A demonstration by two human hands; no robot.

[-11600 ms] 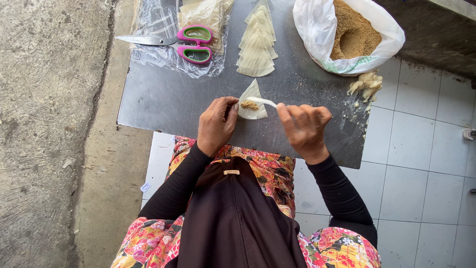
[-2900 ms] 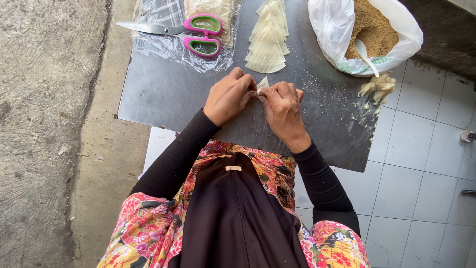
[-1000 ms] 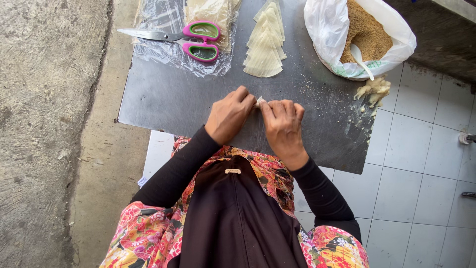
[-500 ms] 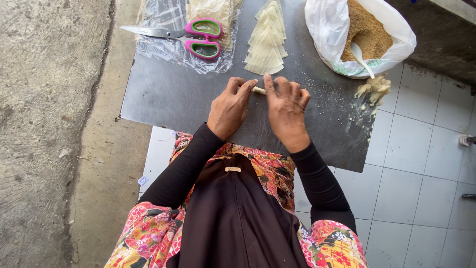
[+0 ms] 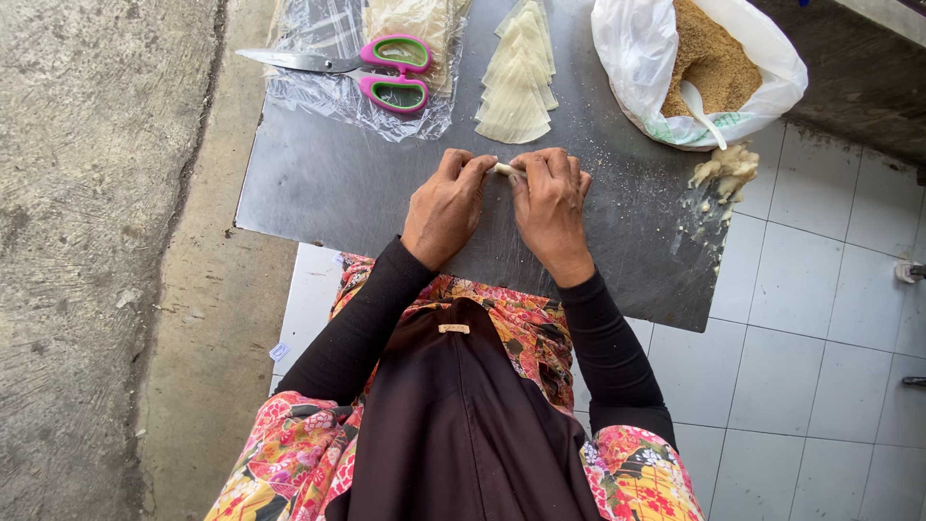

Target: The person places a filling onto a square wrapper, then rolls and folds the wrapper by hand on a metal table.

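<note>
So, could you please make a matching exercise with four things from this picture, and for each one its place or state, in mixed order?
Things:
1. scissors
2. spoon
3. stack of wrappers
4. small roll

Places or states:
A. pinched between left hand and right hand
B. fanned out on grey board
C. on clear plastic film
D. in white bag of brown crumbs

Pairs: 1-C, 2-D, 3-B, 4-A

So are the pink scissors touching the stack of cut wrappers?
Apart. The head view shows bare metal board between the scissors and the wrapper stack.
</note>
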